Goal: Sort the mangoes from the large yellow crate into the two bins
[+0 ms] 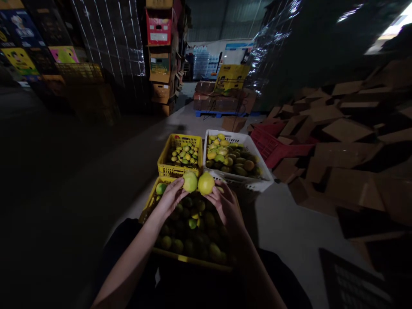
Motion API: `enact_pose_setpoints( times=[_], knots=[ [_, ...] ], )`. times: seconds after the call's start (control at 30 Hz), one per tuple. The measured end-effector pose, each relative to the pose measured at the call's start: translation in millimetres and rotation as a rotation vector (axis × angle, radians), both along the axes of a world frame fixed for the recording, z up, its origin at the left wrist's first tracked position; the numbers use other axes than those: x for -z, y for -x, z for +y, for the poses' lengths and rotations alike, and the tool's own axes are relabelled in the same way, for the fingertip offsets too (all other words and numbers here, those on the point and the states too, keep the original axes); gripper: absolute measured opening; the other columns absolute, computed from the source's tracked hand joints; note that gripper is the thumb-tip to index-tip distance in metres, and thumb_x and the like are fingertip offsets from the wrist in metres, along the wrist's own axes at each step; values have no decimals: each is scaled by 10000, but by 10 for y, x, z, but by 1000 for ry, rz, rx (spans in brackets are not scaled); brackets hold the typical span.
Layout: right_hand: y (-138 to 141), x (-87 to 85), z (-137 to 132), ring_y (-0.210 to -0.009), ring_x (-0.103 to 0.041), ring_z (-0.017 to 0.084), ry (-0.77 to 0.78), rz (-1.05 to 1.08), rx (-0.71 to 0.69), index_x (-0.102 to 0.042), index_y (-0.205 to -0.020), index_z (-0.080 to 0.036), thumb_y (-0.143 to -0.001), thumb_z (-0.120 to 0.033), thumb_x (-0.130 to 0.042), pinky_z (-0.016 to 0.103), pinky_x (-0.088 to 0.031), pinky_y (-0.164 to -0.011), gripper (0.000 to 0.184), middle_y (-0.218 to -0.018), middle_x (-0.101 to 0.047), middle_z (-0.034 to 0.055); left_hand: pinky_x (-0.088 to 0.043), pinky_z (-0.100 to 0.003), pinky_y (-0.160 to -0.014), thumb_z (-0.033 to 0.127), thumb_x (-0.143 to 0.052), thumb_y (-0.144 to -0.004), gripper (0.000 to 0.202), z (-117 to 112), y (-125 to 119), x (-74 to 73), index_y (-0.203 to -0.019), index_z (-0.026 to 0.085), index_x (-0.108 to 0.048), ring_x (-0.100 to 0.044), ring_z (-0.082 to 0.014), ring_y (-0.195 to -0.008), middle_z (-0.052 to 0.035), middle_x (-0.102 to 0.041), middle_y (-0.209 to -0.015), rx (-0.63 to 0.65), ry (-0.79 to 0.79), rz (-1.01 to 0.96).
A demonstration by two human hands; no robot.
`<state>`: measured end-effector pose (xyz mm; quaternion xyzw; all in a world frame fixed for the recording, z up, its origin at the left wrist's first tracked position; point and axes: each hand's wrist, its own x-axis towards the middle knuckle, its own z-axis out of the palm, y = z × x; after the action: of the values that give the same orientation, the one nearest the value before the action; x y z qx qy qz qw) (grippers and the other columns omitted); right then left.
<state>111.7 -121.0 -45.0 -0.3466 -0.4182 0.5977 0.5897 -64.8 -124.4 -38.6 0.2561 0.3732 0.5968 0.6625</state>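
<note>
My left hand (172,196) is closed on a greenish-yellow lemon (190,181), held at its fingertips. Beside it, my right hand (225,202) grips a yellower lemon (206,183); a bit of another pale yellow fruit seems to show behind its fingers. The two lemons are side by side above the near yellow crate (180,258), which holds many green and yellow lemons (193,223), mostly in shadow. Just beyond stand a smaller-looking yellow crate (164,170) with lemons (185,154) and a white crate (264,171) with larger-looking yellow lemons (222,151).
Flattened and open cardboard boxes (347,150) are heaped on the right, with a red crate (273,146) among them. Stacked cartons (160,64) rise behind on the left. A blue pallet (219,114) carries boxes and a yellow carton (231,79) farther back.
</note>
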Motion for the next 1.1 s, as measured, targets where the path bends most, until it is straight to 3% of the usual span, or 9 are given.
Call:
enact_pose_setpoints(
  times=[0.13, 0.3, 0.53, 0.77, 0.97, 1.1],
  knots=[
    [45, -16, -15, -922, -645, 221, 36, -69, 17, -649, -950, -253, -725, -426, -692, 414, -544, -824, 287, -1084, -657, 32, -466, -299, -962, 356, -799, -622, 391, -54, -68, -27, -942, 183, -656, -619, -199, -1048, -46, -692, -1057, 72, -74, 99],
    [77, -54, -57, -935, -637, 217, 36, -169, -47, -676, -987, -236, -729, -385, -708, 363, -561, -772, 300, -1086, -671, 34, -464, -312, -965, 328, -810, -613, 438, -114, -139, -20, -981, 240, -590, -597, -211, -1092, -26, -676, -1079, 28, -17, 80],
    [110, 19, -60, -927, -643, 249, 52, -153, -70, -695, -996, -203, -649, -355, -775, 379, -556, -760, 388, -1006, -704, 52, -487, -292, -877, 348, -821, -591, 401, -66, -100, 10, -916, 219, -624, -629, -206, -1001, -33, -698, -1005, 60, 12, 34],
    [50, -80, -83, -916, -653, 247, 25, -148, -55, -705, -981, -248, -668, -336, -759, 380, -504, -825, 329, -1003, -720, 48, -478, -232, -792, 262, -757, -670, 239, -37, 4, -17, -879, 161, -699, -643, -172, -908, -70, -711, -946, 120, -5, 105],
    [40, -111, -92, -985, -627, 250, 82, -63, -34, -713, -914, -240, -629, -382, -779, 379, -491, -854, 325, -1045, -706, 54, -504, -203, -685, 217, -721, -726, 115, -8, 40, -2, -813, 195, -649, -621, -85, -668, 10, -687, -790, -13, 132, 24],
    [40, -69, -74, -978, -630, 239, 119, -20, -5, -696, -951, -250, -631, -375, -781, 416, -500, -866, 354, -1040, -693, 43, -519, -209, -653, 215, -727, -716, 145, 15, 40, -19, -829, 175, -644, -623, -92, -633, 0, -689, -796, -39, 168, -30]
  ],
)
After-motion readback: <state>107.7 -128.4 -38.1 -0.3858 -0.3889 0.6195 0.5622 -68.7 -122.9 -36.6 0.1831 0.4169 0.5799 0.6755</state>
